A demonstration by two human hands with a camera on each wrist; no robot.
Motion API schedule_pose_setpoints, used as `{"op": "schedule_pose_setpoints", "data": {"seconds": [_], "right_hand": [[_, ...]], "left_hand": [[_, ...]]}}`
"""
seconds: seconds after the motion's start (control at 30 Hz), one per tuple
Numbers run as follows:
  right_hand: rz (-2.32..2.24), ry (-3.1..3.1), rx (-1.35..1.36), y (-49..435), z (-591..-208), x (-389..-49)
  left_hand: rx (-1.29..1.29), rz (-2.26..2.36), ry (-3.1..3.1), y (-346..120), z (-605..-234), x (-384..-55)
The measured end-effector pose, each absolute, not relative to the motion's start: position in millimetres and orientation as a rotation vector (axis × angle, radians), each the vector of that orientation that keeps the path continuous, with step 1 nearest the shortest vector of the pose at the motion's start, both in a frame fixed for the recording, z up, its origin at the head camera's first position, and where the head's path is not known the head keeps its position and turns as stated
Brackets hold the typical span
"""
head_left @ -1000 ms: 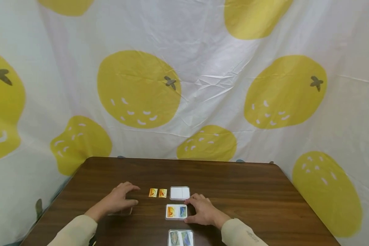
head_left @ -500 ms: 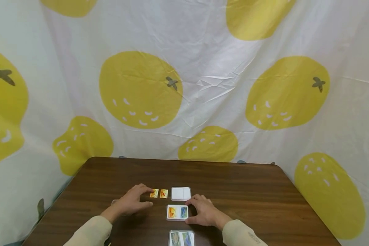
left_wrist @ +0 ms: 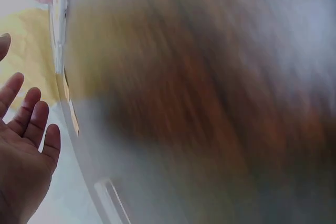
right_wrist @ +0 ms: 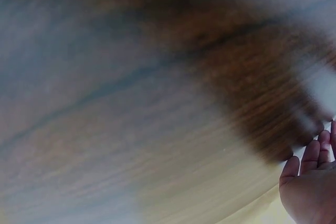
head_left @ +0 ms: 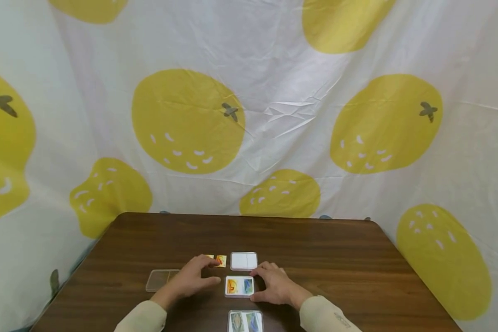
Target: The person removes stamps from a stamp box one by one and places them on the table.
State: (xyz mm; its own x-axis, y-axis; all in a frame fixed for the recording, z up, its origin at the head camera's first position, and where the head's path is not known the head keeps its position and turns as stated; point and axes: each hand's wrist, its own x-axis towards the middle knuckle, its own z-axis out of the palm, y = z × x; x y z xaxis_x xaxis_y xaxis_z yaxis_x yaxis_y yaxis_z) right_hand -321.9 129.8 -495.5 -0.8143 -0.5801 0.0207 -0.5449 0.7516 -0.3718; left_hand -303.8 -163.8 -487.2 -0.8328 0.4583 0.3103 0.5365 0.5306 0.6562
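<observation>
A clear plastic case [head_left: 239,286] with an orange card and a blue card inside lies on the table. My right hand [head_left: 275,286] pinches its right side, index finger at the upper corner and thumb at the lower. To the left, my left hand [head_left: 192,276] hovers with fingers extended and thumb apart, holding nothing; its fingertips overlap two small orange cards [head_left: 221,261], one mostly hidden. In the left wrist view the left hand [left_wrist: 26,150] shows loose, spread fingers. The right wrist view catches only part of the right hand [right_wrist: 312,187] at its edge.
A case with white inside [head_left: 243,261] lies beyond the held one. Nearer the person is another case [head_left: 245,322] with two greenish picture cards. A transparent case or lid [head_left: 159,276] lies left, behind the left hand. A lemon-print cloth [head_left: 282,138] hangs behind the table [head_left: 336,258].
My left hand has moved right, from beside the transparent case or lid to over the orange cards, uncovering that case. The right hand has stayed on the two-card case.
</observation>
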Motion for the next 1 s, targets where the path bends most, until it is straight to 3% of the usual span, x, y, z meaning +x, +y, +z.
{"op": "schedule_pose_setpoints", "data": {"seconds": [0.3, 1.0], "right_hand": [[-0.589, 2.843, -0.925, 130, -496, -321], [-0.586, 2.831, -0.908, 132, -493, -321]], "left_hand": [[-0.701, -1.281, -2.701, -145, -494, -300], [-0.680, -1.330, -2.725, -130, -504, -311]]}}
